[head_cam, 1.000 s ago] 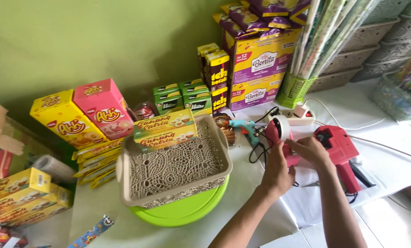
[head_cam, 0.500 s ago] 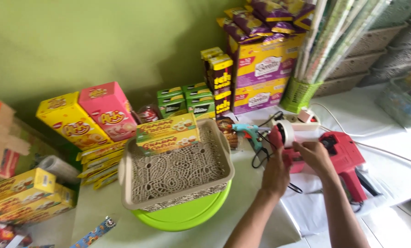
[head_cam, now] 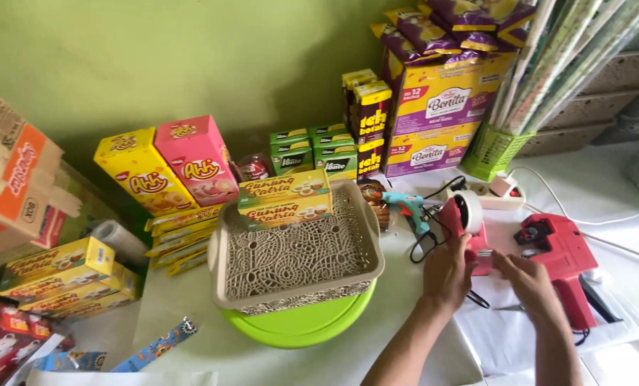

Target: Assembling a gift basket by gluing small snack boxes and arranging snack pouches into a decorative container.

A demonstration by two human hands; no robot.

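Note:
My left hand [head_cam: 448, 275] grips the near side of a red tape dispenser [head_cam: 476, 243] that carries a white tape roll [head_cam: 468, 212]. My right hand [head_cam: 530, 282] lies just right of it, fingertips together at the dispenser's low end; what they pinch is too small to tell. Both rest on white paper [head_cam: 519, 336] on the table. A red label gun [head_cam: 563, 259] lies right of my right hand.
A beige lattice basket [head_cam: 298, 286] on a green round lid [head_cam: 305, 325] holds a yellow-green box [head_cam: 285, 196]. A teal glue gun [head_cam: 408, 207] and black cord lie left of the dispenser. Snack boxes line the green wall; wrapping rolls stand in a green holder [head_cam: 494, 150].
My right hand has slid off the dispenser's top, toward me and to the right. My left hand stays on the dispenser. The view has shifted slightly.

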